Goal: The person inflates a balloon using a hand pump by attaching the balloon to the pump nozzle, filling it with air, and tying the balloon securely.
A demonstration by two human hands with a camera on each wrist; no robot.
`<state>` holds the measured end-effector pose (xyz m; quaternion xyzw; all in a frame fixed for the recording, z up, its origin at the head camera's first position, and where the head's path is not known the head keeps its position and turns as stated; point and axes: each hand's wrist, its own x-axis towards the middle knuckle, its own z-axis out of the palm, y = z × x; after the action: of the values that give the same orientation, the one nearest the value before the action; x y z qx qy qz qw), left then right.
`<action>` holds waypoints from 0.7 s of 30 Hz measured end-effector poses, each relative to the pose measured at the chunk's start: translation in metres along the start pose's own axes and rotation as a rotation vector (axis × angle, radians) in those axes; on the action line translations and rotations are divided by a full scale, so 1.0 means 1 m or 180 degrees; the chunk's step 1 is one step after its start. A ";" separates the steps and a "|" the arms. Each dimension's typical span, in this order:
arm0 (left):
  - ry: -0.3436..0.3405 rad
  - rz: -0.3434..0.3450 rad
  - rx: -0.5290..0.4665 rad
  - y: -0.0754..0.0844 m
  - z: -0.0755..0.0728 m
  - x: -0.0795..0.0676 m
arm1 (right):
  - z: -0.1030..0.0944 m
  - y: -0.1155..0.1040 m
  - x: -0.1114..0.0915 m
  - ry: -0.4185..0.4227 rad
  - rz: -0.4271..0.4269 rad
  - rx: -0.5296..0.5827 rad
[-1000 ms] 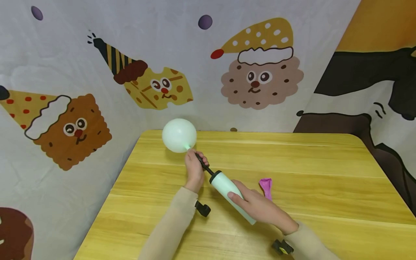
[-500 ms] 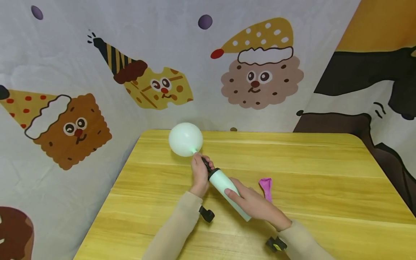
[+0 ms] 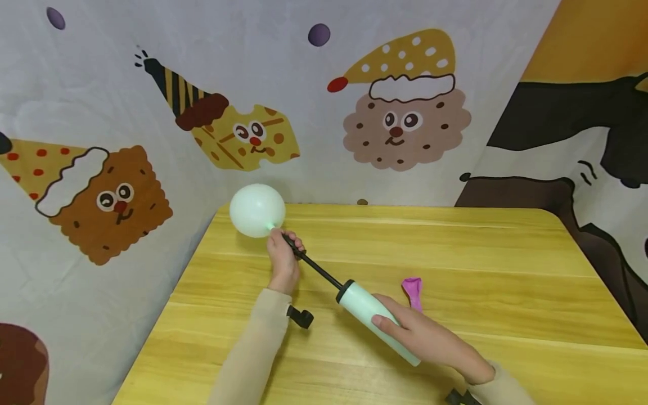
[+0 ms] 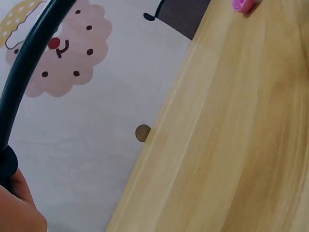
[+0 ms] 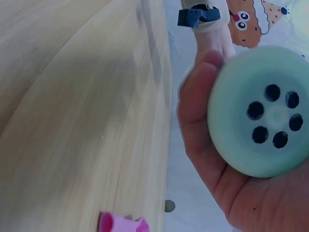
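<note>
A mint-green hand pump (image 3: 377,320) slants over the table with its black rod (image 3: 321,270) drawn well out of the barrel. My right hand (image 3: 430,337) grips the barrel; in the right wrist view the pump's round end (image 5: 260,113) shows several dark holes. At the pump's black nozzle end, my left hand (image 3: 283,256) wraps its fingers round the handle and holds the neck of a pale green balloon (image 3: 257,210) there. Round and partly inflated, the balloon sits beyond the left hand. The left wrist view catches the black rod (image 4: 24,67) and a bit of the hand.
A flat pink balloon (image 3: 413,292) lies on the wooden table (image 3: 506,270), right of the pump. Behind the table and at its left hangs a cloth (image 3: 314,140) printed with cartoon biscuits. Each wrist carries a small black camera mount (image 3: 301,318).
Half a second ago the rod was pushed nearly fully into the barrel. Now the hands are farther apart: left hand and balloon moved left, right hand moved right and nearer, and the rod is out.
</note>
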<state>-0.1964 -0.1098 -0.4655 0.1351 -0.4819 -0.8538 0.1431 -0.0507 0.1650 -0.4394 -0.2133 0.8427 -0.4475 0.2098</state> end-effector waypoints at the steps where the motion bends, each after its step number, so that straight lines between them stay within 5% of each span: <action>1: -0.0006 0.0002 0.0004 0.001 -0.001 0.000 | 0.000 0.001 -0.002 -0.0018 -0.0022 -0.0002; 21: -0.0127 -0.0184 0.0181 -0.024 0.010 -0.023 | 0.017 0.002 0.036 0.0201 -0.0054 -0.0200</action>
<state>-0.1817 -0.0810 -0.4789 0.1360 -0.5047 -0.8461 0.1048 -0.0710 0.1350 -0.4555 -0.2127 0.8607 -0.4291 0.1726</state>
